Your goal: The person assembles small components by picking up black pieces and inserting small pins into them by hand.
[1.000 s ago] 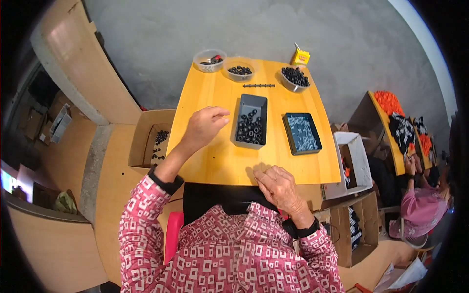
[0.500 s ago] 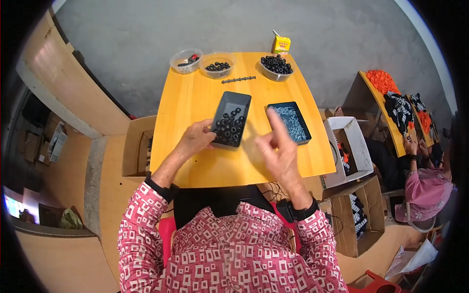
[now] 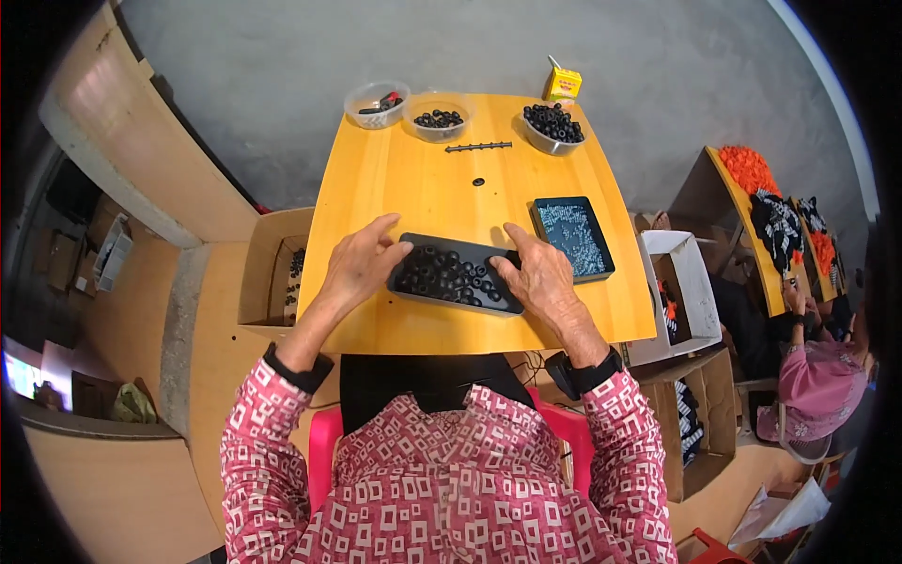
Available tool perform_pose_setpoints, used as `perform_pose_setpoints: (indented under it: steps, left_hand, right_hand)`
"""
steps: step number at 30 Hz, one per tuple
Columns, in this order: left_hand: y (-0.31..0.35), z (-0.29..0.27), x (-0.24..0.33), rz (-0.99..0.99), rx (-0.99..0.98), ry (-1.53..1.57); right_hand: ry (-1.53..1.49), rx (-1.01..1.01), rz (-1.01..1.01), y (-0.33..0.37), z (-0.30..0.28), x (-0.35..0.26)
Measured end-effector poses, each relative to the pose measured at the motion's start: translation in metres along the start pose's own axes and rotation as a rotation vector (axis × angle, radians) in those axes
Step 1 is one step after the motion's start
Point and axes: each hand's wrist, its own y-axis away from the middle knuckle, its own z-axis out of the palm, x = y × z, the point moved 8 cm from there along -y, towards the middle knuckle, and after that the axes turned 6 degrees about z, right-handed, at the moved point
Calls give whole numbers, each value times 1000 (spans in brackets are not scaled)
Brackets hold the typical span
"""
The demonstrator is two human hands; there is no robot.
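A dark grey tray (image 3: 413, 292) lies crosswise near the table's front edge, with several black ring-shaped beads (image 3: 442, 271) in it. At its left end is my left hand (image 3: 362, 261), thumb on the rim and index finger stretched out. My right hand (image 3: 547, 282) grips the right end, its thumb over the rim and its index finger extended. The undersides of both hands are hidden. One loose black ring (image 3: 478, 181) sits on the table beyond the tray. To the right stands a second dark tray (image 3: 609, 274) holding many small pale bits.
Along the far edge are two clear tubs (image 3: 352, 110) (image 3: 413, 122), a bowl of black beads (image 3: 554, 127) and a yellow carton (image 3: 563, 85). A dark notched rod (image 3: 478, 147) lies nearby. Boxes (image 3: 693, 282) flank the table (image 3: 376, 197); another person (image 3: 817, 385) sits at right.
The bead tray has turned from lengthwise to crosswise. My right hand has come left onto its end; my left hand has shifted slightly up. A loose black ring now shows on the table.
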Motion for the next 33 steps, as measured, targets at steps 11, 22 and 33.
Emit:
perform_pose_setpoints:
  steps: [11, 22, 33]
  left_hand:
    - [66, 43, -2, -390, -220, 813]
    - [73, 77, 28, -426, -241, 1113]
    - [72, 61, 37, -318, -250, 965]
  right_hand:
    - [-379, -321, 129, 21, 26, -2]
    - [-647, -343, 342, 51, 29, -15]
    - [-531, -52, 73, 56, 4, -29]
